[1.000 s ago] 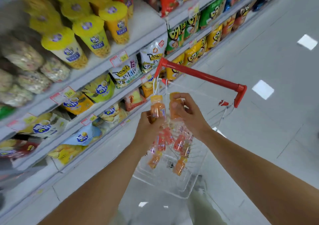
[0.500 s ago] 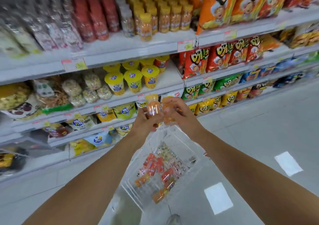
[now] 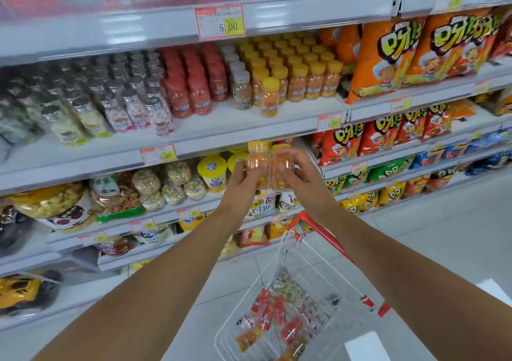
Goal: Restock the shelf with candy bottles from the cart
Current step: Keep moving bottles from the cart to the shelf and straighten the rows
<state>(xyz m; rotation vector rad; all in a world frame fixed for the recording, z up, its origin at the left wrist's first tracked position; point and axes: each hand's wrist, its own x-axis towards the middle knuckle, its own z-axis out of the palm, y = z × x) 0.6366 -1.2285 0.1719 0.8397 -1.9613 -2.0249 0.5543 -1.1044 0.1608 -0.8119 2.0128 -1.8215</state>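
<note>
Both hands are up side by side before the shelving, each wrapped round a candy bottle. The left hand (image 3: 242, 187) grips an upright orange bottle (image 3: 258, 164) with a yellow cap. The right hand (image 3: 303, 173) holds a second bottle (image 3: 282, 173) that touches the first. Above the hands, the shelf (image 3: 291, 117) carries rows of like bottles (image 3: 307, 78), and a lone bottle (image 3: 269, 97) stands out in front. Below the hands, the cart (image 3: 324, 236) holds more loose bottles (image 3: 277, 313).
</note>
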